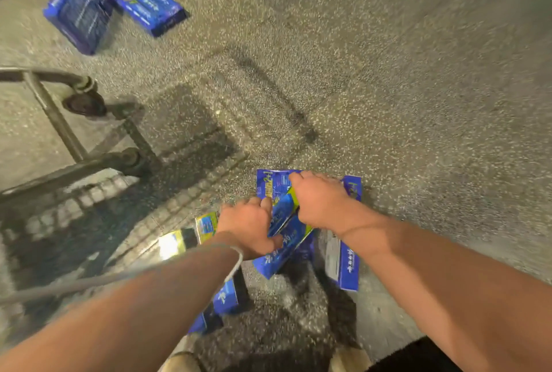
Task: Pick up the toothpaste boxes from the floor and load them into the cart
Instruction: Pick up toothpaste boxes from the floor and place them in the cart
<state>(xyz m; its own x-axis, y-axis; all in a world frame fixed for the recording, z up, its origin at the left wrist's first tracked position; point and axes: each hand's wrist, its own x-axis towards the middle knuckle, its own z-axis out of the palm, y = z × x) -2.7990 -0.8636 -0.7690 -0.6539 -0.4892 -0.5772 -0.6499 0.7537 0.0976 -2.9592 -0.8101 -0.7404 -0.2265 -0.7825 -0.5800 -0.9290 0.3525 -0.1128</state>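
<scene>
Left hand (248, 229): lower centre, fingers curled on the near edge of the blue toothpaste boxes (288, 240)
Right hand (321, 201): just right, fingers closed over the bundle's top
Cart (56, 120): left edge, metal frame and wheel, blurred
Far packs (82, 7): upper left on the speckled floor (388, 73), well apart from the hands
</scene>
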